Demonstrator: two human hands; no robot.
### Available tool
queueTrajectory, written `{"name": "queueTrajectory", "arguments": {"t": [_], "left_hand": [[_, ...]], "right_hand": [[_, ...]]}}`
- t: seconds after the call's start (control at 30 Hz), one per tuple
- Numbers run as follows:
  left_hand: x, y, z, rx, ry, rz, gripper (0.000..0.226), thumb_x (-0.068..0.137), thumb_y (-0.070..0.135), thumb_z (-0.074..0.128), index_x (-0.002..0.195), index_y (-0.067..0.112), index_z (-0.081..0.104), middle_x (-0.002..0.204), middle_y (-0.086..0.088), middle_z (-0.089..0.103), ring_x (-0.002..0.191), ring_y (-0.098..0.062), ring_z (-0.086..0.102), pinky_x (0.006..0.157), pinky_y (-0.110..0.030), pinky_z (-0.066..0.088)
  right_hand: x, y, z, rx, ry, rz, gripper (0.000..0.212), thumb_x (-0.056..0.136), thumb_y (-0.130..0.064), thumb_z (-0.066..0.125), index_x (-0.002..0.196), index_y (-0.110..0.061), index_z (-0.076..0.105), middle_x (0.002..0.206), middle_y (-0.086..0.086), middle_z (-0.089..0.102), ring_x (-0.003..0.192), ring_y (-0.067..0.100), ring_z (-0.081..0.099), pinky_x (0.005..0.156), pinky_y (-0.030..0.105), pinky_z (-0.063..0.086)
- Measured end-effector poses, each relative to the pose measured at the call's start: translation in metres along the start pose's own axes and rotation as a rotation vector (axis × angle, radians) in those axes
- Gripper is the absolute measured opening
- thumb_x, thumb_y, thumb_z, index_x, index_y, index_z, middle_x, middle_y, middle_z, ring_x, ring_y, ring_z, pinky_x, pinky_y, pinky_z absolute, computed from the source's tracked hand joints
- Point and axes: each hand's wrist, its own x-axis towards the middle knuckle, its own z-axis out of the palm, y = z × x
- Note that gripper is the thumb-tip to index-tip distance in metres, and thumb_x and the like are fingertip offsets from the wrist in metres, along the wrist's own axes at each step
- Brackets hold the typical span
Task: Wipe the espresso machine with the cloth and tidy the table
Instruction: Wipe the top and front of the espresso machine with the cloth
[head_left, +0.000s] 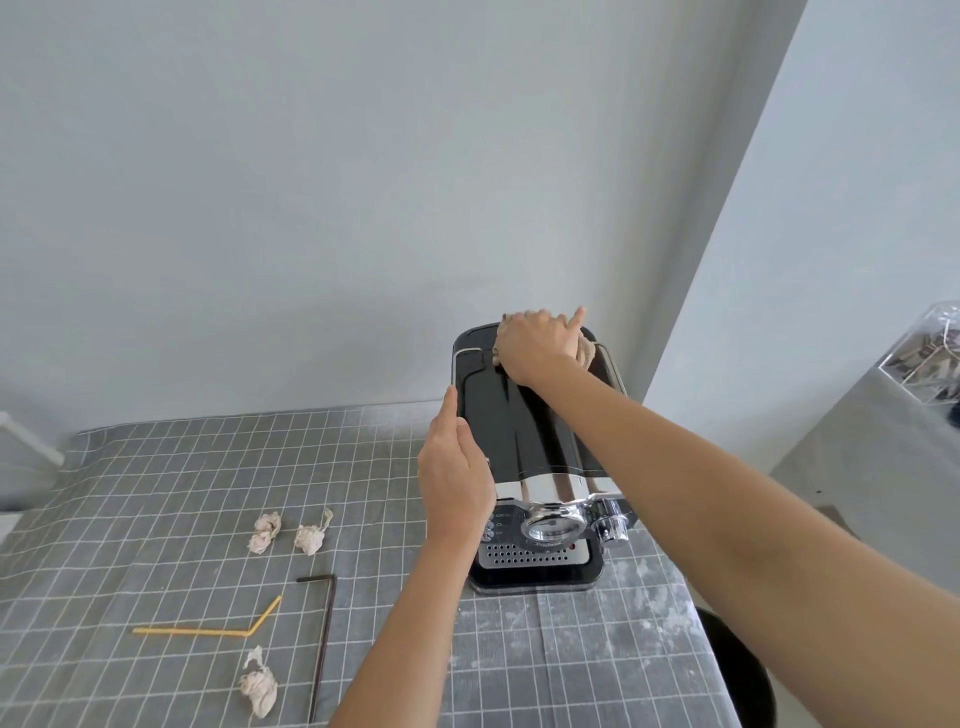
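Note:
A black and chrome espresso machine (524, 431) stands at the back right of the table. My right hand (537, 345) presses a beige cloth (586, 354) onto the rear of the machine's top; most of the cloth is hidden under the hand. My left hand (453, 467) lies flat against the machine's left side, fingers together and pointing away from me, holding nothing. Three crumpled tissue wads lie on the table: two (266, 531) (311, 535) left of the machine, one (258, 685) near the front. A bent yellow straw (208, 630) and a bent black straw (324, 639) lie between them.
The table carries a grey cloth with a white grid (130, 499), stained whitish in front of the machine. A white wall rises right behind the machine. A second grey-covered surface with a clear plastic box (930, 353) stands to the right. A dark round stool (748, 670) sits by the table's right edge.

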Motion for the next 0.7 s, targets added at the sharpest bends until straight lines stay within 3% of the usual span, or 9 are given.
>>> {"name": "queueTrajectory", "arguments": {"t": [0.07, 0.13, 0.2, 0.27, 0.33, 0.47, 0.57, 0.63, 0.7], "left_hand": [[-0.001, -0.001, -0.001, -0.009, 0.01, 0.012, 0.053, 0.097, 0.038, 0.02, 0.145, 0.023, 0.036, 0.117, -0.005, 0.066, 0.096, -0.033, 0.064, 0.084, -0.047, 0.054], [0.001, -0.001, -0.001, -0.004, 0.007, 0.011, 0.051, 0.098, 0.036, 0.021, 0.145, 0.022, 0.037, 0.119, -0.009, 0.065, 0.103, -0.032, 0.063, 0.09, -0.045, 0.053], [0.001, -0.002, -0.001, 0.02, 0.007, 0.017, 0.045, 0.102, 0.025, 0.027, 0.145, 0.018, 0.039, 0.136, -0.006, 0.057, 0.121, -0.022, 0.056, 0.103, -0.028, 0.044], [0.0, -0.002, -0.001, 0.036, 0.006, 0.039, 0.043, 0.104, 0.017, 0.029, 0.145, 0.014, 0.039, 0.143, -0.003, 0.051, 0.128, -0.009, 0.047, 0.1, -0.01, 0.031], [0.0, -0.003, -0.001, 0.038, 0.005, 0.062, 0.043, 0.103, 0.016, 0.03, 0.145, 0.014, 0.04, 0.143, -0.002, 0.05, 0.123, 0.0, 0.043, 0.095, -0.002, 0.026], [0.001, 0.0, 0.0, 0.027, -0.003, 0.058, 0.043, 0.103, 0.015, 0.03, 0.145, 0.015, 0.04, 0.137, 0.002, 0.053, 0.111, -0.006, 0.055, 0.092, -0.012, 0.038], [0.002, 0.002, 0.0, 0.029, 0.001, 0.054, 0.043, 0.104, 0.015, 0.029, 0.145, 0.015, 0.04, 0.129, 0.008, 0.052, 0.097, 0.007, 0.051, 0.082, 0.0, 0.033], [0.002, 0.0, 0.0, 0.029, 0.012, 0.051, 0.043, 0.104, 0.015, 0.029, 0.145, 0.014, 0.04, 0.134, 0.002, 0.054, 0.108, 0.001, 0.051, 0.087, -0.001, 0.033], [0.0, -0.002, -0.001, 0.028, 0.018, 0.066, 0.043, 0.104, 0.016, 0.029, 0.145, 0.014, 0.04, 0.138, -0.003, 0.054, 0.119, -0.01, 0.053, 0.097, -0.011, 0.037]], "right_hand": [[-0.014, -0.001, 0.007, 0.039, 0.067, -0.086, 0.039, 0.099, -0.035, 0.037, 0.126, -0.014, 0.057, 0.132, 0.016, 0.055, 0.127, 0.041, 0.045, 0.114, 0.059, 0.022], [-0.044, 0.009, 0.011, 0.131, 0.116, -0.215, 0.041, 0.101, -0.038, 0.032, 0.126, -0.018, 0.059, 0.144, 0.016, 0.046, 0.134, 0.038, 0.038, 0.112, 0.054, 0.025], [-0.086, 0.023, 0.013, 0.195, 0.096, -0.309, 0.044, 0.102, -0.039, 0.029, 0.133, -0.025, 0.057, 0.157, 0.013, 0.032, 0.144, 0.035, 0.026, 0.115, 0.053, 0.019], [-0.124, 0.034, 0.016, 0.215, 0.072, -0.333, 0.048, 0.1, -0.04, 0.026, 0.139, -0.03, 0.052, 0.162, 0.01, 0.023, 0.148, 0.033, 0.018, 0.117, 0.052, 0.016], [-0.137, 0.037, 0.02, 0.217, 0.07, -0.254, 0.046, 0.103, -0.04, 0.026, 0.144, -0.031, 0.044, 0.163, 0.01, 0.019, 0.148, 0.035, 0.017, 0.118, 0.052, 0.015], [-0.102, 0.02, 0.017, 0.224, 0.093, 0.049, 0.048, 0.104, -0.038, 0.024, 0.148, -0.021, 0.034, 0.156, 0.025, 0.028, 0.139, 0.049, 0.027, 0.114, 0.06, 0.022], [-0.073, 0.006, 0.012, 0.228, 0.052, 0.206, 0.054, 0.103, -0.037, 0.03, 0.15, -0.012, 0.029, 0.153, 0.033, 0.026, 0.138, 0.057, 0.025, 0.112, 0.064, 0.019], [-0.079, 0.003, 0.012, 0.169, 0.063, 0.139, 0.052, 0.101, -0.035, 0.036, 0.148, -0.012, 0.032, 0.153, 0.034, 0.024, 0.138, 0.057, 0.024, 0.111, 0.064, 0.02], [-0.103, 0.013, 0.016, 0.17, 0.1, -0.07, 0.043, 0.102, -0.033, 0.036, 0.142, -0.021, 0.044, 0.157, 0.027, 0.021, 0.142, 0.05, 0.022, 0.114, 0.059, 0.018]]}}
